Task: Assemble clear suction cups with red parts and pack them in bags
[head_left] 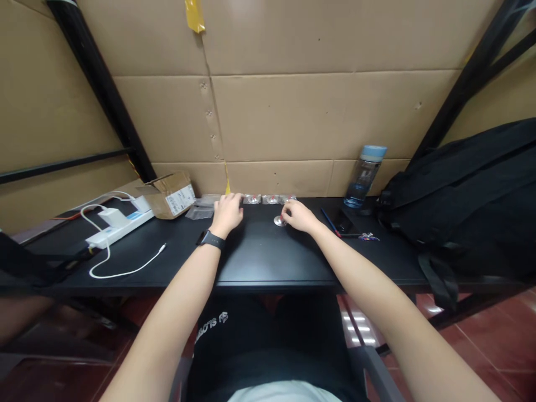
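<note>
Silver disc [278, 221] is at the middle of the bench [251, 259], the right hand [299, 215] pinching it; the left hand [227, 213] is near clear packets [272, 199], its grip impossible to tell.

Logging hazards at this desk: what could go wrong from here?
1. The shiny disc at the right hand's fingertips could slip and skid.
2. The left hand, close to the small packets, might nudge them out of line.
3. The water bottle, if bumped, could tip onto what looks like a phone nearby.
</note>
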{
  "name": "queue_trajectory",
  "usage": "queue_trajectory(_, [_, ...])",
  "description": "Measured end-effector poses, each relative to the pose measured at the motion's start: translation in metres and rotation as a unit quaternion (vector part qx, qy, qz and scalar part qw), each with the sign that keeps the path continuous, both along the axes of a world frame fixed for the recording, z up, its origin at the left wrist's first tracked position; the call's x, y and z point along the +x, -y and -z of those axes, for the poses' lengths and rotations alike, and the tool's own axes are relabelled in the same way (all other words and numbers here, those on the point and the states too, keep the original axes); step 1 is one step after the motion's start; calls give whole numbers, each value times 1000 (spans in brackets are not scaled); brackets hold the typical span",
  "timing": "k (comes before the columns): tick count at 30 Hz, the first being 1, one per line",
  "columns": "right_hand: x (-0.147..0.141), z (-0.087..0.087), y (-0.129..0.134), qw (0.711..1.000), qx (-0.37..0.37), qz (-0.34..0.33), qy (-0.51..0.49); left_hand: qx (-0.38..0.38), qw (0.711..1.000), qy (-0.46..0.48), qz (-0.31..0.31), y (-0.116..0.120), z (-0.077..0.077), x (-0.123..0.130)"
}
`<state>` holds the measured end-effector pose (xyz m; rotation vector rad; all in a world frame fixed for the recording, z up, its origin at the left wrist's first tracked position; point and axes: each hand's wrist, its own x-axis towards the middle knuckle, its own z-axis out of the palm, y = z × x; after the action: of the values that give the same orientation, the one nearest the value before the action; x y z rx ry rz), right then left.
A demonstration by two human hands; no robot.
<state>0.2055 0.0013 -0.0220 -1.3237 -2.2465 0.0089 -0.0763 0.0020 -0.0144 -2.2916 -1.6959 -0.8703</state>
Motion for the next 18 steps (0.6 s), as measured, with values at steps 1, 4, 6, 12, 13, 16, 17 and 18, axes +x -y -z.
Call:
queue_trajectory(1, [1,1,-1,1000,-3,22,2,-3,999,-1,-34,-3,-1,-12])
queue_trajectory(4, [5,1,-6,998,-11,61,1,-59,993,-16,-97,-11,0,-43])
queue_trajectory(6, [11,-1,-8,997,-19,69,-1,-97,989,-20,-113,-15,2,-56])
queue_trajectory(12, [47,-18,-6,990,-127,36,59,-100,994,-33,-30,-20,7,-43])
queue_trajectory(13, [53,-20,-6,986,-146,33,69,-90,995,-42,-25,-19,9,-36])
queue_trajectory(16, [64,-22,-6,980,-187,34,63,-53,996,-76,-14,-17,16,-20])
queue_trajectory(17, [65,-21,-7,979,-194,33,53,-42,995,-86,-8,-16,17,-16])
queue_trajectory(18, [65,-20,-7,978,-200,30,45,-33,995,-94,-1,-15,18,-13])
